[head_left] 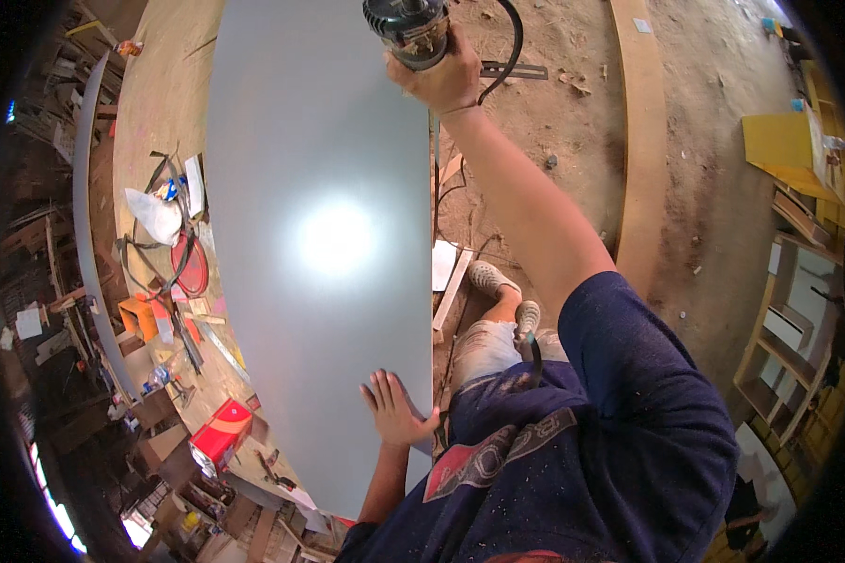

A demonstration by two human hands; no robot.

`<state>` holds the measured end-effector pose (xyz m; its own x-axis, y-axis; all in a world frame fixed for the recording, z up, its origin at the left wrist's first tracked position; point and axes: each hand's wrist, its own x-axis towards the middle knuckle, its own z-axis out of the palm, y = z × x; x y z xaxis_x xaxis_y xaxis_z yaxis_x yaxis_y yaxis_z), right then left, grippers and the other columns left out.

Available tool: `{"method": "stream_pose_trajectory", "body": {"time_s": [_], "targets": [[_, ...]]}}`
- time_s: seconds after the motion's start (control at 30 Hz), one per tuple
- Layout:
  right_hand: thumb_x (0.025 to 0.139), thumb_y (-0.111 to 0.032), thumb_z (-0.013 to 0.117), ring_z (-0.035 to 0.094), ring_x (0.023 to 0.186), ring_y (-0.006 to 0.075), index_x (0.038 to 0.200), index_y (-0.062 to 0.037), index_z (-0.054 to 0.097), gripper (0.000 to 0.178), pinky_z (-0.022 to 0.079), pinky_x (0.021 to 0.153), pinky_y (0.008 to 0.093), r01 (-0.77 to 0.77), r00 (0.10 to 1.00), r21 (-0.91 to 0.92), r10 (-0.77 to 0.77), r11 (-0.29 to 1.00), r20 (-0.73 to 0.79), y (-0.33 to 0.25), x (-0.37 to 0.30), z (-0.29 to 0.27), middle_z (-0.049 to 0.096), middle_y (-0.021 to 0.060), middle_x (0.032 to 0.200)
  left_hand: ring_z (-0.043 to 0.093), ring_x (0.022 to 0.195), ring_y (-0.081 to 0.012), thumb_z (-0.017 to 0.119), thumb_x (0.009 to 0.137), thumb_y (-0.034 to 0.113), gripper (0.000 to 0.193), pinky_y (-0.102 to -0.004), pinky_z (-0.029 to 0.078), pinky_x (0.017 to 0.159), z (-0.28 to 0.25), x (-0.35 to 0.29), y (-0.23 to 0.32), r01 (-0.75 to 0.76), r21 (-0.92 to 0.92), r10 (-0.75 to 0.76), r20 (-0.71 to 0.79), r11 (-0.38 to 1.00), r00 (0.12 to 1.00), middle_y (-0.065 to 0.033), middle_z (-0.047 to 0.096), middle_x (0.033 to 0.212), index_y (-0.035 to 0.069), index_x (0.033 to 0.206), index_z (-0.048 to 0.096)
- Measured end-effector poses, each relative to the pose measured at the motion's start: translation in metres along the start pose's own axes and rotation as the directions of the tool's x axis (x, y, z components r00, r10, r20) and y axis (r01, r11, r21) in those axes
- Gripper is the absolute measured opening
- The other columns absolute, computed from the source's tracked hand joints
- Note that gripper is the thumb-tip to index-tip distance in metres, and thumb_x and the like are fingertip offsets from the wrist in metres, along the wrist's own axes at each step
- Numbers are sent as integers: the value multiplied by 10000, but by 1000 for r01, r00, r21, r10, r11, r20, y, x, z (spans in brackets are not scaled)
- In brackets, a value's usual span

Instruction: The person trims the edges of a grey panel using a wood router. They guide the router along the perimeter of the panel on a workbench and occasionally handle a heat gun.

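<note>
A long grey panel (319,328) with a smooth, shiny face lies across the workbench in front of me. At the panel's far right edge, my right hand (444,80) is wrapped round a dusty black corded power tool (413,33). Its top is cut off by the picture's edge, and its working end cannot be made out. The black cord (516,38) loops away to the right of my wrist. My left hand (399,413) lies flat on the near part of the panel by its right edge, fingers spread and holding nothing.
On the wooden bench (160,122) left of the panel lie a plastic bag (155,218), black straps, a red disc (190,267) and a red box (222,434). A long board (643,141) lies on the dirt floor at right. Wooden cabinet frames (789,347) stand farther right.
</note>
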<state>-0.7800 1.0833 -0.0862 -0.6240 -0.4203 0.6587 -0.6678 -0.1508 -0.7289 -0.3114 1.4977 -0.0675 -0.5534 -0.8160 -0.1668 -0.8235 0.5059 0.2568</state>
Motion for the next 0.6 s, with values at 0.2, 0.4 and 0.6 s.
{"method": "stream_pose_trajectory", "body": {"time_s": [0.2,0.4,0.6], "targets": [[656,-513,965,777,882,307,1139,-60,667,727,629,787,412,-57,998,-14,57,998,24,12,-1,-1,778,132,1008,193,1637,-491,670,818,701,1250,-676,62,1310,-46,234,30,-83,-17,83,-15,996,996,-356,248,1723,-130,1648,244],[676,-432,952,752,844,366,1165,-69,644,683,618,751,430,-89,995,70,86,994,48,4,7,0,749,152,966,154,1668,-399,744,767,604,1270,-624,47,1340,-78,409,48,-152,-7,151,-102,988,983,-283,227,1760,-88,1681,198],[681,-394,952,759,854,338,1166,-39,643,676,621,762,427,-89,995,57,86,994,42,4,26,10,755,151,980,146,1674,-374,761,757,572,1267,-613,38,1349,-88,453,54,-110,21,112,-116,994,987,-263,217,1771,-80,1685,196]]}}
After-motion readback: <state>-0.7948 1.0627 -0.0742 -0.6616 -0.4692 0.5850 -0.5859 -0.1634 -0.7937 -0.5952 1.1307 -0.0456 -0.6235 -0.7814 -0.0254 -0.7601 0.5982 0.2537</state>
